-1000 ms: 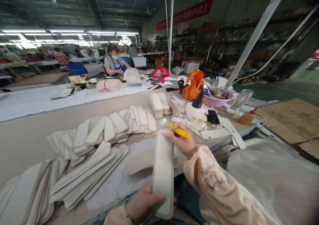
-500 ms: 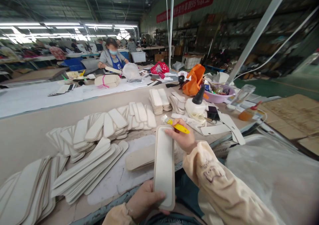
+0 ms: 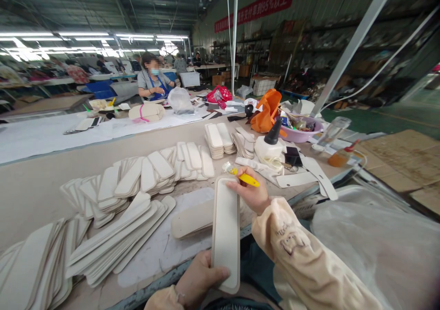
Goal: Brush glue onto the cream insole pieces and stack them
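Observation:
My left hand [image 3: 202,273] grips the lower end of a long white panel with rounded corners [image 3: 226,232], thumb on its face. The panel stands nearly upright over the table's front edge, its beige border showing around the paler middle. At the top, my right hand [image 3: 252,191] pinches the panel's upper corner and also holds a yellow-handled brush [image 3: 245,177], its bristles whitish and pointing left. Just behind the panel, a small stack of similar panels [image 3: 192,218] lies on a white sheet [image 3: 144,264].
Fanned piles of panels [image 3: 117,241] cover the table's left and middle. A white bottle with a black cone cap [image 3: 270,147], a purple basin [image 3: 302,133] and an amber bottle [image 3: 340,156] stand at right. A co-worker [image 3: 154,78] sits across the table.
My hands, the panel and the brush stay almost in place, with a slight shift of the view. Across the table, the co-worker no longer holds up a pale strip.

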Demonstrator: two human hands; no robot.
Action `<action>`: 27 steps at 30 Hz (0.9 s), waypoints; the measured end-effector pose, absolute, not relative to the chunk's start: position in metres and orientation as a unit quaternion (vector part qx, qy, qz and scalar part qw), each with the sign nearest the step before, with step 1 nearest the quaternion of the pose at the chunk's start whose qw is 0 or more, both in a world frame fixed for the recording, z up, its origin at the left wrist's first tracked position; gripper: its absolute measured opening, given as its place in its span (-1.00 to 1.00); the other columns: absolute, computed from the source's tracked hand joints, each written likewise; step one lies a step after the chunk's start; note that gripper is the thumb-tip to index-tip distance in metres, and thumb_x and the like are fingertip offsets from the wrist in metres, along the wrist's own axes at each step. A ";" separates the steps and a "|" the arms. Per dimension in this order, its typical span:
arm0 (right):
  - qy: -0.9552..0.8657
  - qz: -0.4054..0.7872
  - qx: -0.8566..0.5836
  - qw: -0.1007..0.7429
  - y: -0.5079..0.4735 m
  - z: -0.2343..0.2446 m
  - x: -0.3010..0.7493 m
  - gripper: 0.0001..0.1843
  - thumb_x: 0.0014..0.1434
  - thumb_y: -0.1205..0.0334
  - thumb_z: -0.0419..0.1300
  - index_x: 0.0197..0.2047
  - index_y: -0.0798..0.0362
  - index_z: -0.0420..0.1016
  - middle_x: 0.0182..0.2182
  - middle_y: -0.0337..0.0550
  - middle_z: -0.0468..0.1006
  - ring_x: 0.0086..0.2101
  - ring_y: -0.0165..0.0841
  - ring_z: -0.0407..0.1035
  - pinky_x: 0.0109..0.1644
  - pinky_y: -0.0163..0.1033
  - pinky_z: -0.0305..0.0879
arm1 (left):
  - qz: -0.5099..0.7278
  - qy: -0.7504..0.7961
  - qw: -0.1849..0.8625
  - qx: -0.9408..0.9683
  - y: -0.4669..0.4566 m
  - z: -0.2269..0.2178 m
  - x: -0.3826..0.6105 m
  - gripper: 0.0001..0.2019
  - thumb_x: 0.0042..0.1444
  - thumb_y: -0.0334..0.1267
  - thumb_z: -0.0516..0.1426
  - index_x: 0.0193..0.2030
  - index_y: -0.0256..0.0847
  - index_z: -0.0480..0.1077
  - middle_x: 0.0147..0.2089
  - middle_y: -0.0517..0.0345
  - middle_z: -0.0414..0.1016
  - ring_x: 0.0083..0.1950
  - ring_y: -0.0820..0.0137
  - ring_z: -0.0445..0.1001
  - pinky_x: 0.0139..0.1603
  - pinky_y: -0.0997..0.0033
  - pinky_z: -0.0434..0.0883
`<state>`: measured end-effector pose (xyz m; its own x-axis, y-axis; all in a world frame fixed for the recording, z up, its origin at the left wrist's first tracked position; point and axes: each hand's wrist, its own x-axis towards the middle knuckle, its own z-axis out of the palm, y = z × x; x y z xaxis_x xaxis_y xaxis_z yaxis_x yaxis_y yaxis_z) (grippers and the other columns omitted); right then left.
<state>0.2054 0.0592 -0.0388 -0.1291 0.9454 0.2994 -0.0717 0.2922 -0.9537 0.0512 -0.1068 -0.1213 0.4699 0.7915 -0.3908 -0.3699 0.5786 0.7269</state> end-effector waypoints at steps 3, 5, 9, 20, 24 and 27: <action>-0.593 0.457 -0.376 0.546 0.060 -0.042 0.206 -0.61 -0.07 0.13 0.39 -0.30 -0.04 0.23 -0.57 -0.46 0.16 -0.58 -0.47 0.05 -0.50 -0.34 0.02 | 0.354 0.371 0.805 0.298 -0.105 -0.126 0.050 -0.58 -0.16 -0.11 0.37 -0.21 -0.39 0.55 -0.37 -0.03 0.56 -0.40 0.39 0.45 -0.35 0.45 0.35; -0.600 0.446 -0.381 0.544 0.060 -0.043 0.207 -0.62 -0.06 0.13 0.38 -0.30 -0.04 0.24 -0.57 -0.46 0.17 -0.58 -0.46 0.06 -0.49 -0.33 0.04 | 0.350 0.368 0.805 0.307 -0.104 -0.129 0.049 -0.56 -0.17 -0.09 0.37 -0.21 -0.39 0.55 -0.38 -0.01 0.55 -0.41 0.41 0.43 -0.37 0.46 0.33; -0.612 0.425 -0.396 0.536 0.056 -0.040 0.207 -0.63 -0.05 0.12 0.38 -0.30 -0.05 0.25 -0.55 -0.44 0.20 -0.57 -0.45 0.09 -0.49 -0.32 0.08 | 0.346 0.375 0.798 0.321 -0.104 -0.133 0.048 -0.56 -0.19 -0.06 0.38 -0.24 -0.39 0.56 -0.40 0.01 0.54 -0.42 0.44 0.40 -0.40 0.50 0.29; -0.625 0.425 -0.376 0.537 0.045 -0.034 0.207 -0.65 0.01 0.12 0.36 -0.30 -0.06 0.23 -0.59 -0.45 0.17 -0.59 -0.46 0.04 -0.52 -0.33 0.03 | 0.344 0.380 0.793 0.329 -0.107 -0.126 0.048 -0.52 -0.26 0.02 0.39 -0.30 -0.36 0.57 -0.43 0.03 0.53 -0.44 0.44 0.38 -0.42 0.50 0.25; -0.619 0.426 -0.388 0.534 0.043 -0.032 0.207 -0.64 -0.01 0.10 0.37 -0.30 -0.06 0.24 -0.59 -0.44 0.17 -0.59 -0.45 0.05 -0.52 -0.32 0.03 | 0.343 0.377 0.796 0.326 -0.107 -0.126 0.048 -0.52 -0.25 0.01 0.39 -0.28 -0.36 0.57 -0.42 0.02 0.53 -0.44 0.44 0.39 -0.40 0.49 0.27; -0.612 0.434 -0.390 0.535 0.043 -0.031 0.208 -0.63 -0.02 0.10 0.38 -0.30 -0.07 0.24 -0.59 -0.44 0.17 -0.59 -0.44 0.05 -0.52 -0.32 0.03 | 0.338 0.364 0.797 0.344 -0.107 -0.122 0.046 -0.51 -0.20 0.02 0.37 -0.23 -0.37 0.56 -0.38 0.00 0.54 -0.42 0.42 0.41 -0.38 0.48 0.29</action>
<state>0.2078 0.0428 -0.0307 -0.1246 0.9406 0.3159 0.0136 0.3200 -0.9473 0.0457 -0.1073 -0.1224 0.5062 0.7895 -0.3471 -0.2895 0.5346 0.7939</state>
